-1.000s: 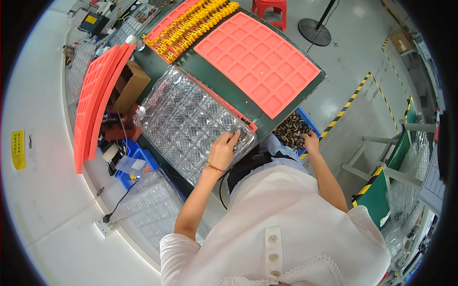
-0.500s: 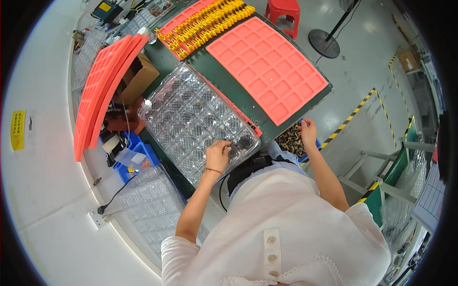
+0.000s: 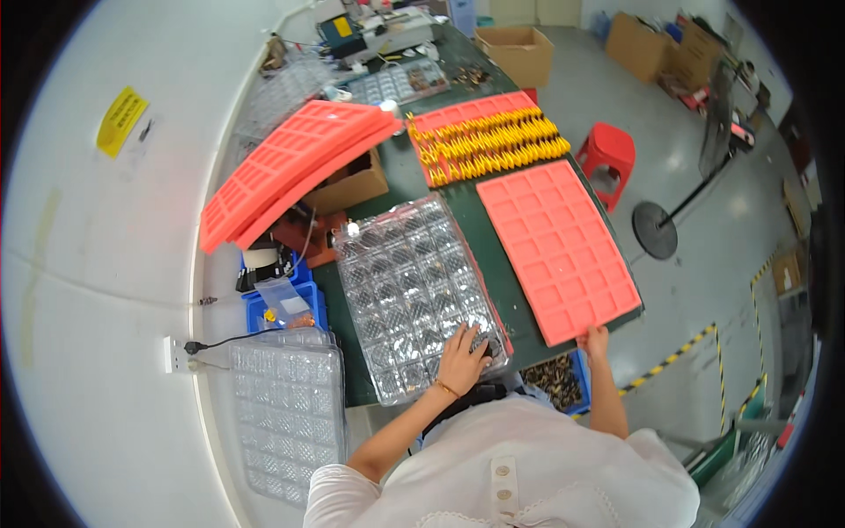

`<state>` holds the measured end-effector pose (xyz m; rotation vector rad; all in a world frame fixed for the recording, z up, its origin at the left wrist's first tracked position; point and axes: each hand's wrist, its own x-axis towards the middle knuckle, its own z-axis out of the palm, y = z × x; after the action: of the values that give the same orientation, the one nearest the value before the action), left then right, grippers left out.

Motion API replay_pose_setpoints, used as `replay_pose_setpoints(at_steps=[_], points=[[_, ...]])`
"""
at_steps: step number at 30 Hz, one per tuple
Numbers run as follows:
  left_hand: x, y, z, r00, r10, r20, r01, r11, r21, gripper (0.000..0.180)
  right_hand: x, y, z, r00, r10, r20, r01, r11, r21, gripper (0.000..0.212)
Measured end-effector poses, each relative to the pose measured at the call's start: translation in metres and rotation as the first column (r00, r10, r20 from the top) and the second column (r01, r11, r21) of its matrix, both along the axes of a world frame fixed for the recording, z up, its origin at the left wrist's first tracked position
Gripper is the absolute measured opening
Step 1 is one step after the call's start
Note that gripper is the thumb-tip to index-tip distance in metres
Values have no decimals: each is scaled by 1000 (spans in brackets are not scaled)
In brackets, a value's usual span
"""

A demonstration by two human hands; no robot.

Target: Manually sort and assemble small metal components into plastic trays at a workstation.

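My left hand [image 3: 462, 359] lies on the near right part of a clear plastic blister tray [image 3: 378, 304], fingers stretched out and slightly apart. Under and beside its fingertips is a dark round part [image 3: 485, 348] in the corner pocket. More dark pieces show through the tray's pockets. At the near edge of a coral-coloured foam tray [image 3: 563, 255], my right hand [image 3: 596, 341] has its fingers closed on the rim near the corner. That foam tray's square pockets hold nothing visible. Below it, a blue bin [image 3: 581, 380] holds many small dark and brass-coloured pieces.
Farther back, rows of yellow clip-like parts [image 3: 493, 143] stand on another coral tray. Stacked coral trays [image 3: 290, 167] lean over a cardboard box [image 3: 356, 187] on the left. Clear trays [image 3: 286, 422] are at the lower left. A red stool [image 3: 607, 158] and a fan stand [image 3: 656, 231] are on the right.
The view has swung, showing more of the far table. My left fingers, pinched at a dark round part before, now lie spread. My right hand went from the blue bin to the foam tray's rim.
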<state>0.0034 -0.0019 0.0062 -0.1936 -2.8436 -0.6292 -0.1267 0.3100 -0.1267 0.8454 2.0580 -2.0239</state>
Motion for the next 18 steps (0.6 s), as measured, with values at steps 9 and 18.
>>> replay_pose_setpoints(at_steps=[9,18], points=[[-32,-20,33,998,52,-43,-27,893,449,43,66,34,127,953,-251,-168,230,964,-136,18],[-109,-115,109,713,699,48,-429,381,819,89,-64,-33,171,845,185,-501,-332,917,-222,30]])
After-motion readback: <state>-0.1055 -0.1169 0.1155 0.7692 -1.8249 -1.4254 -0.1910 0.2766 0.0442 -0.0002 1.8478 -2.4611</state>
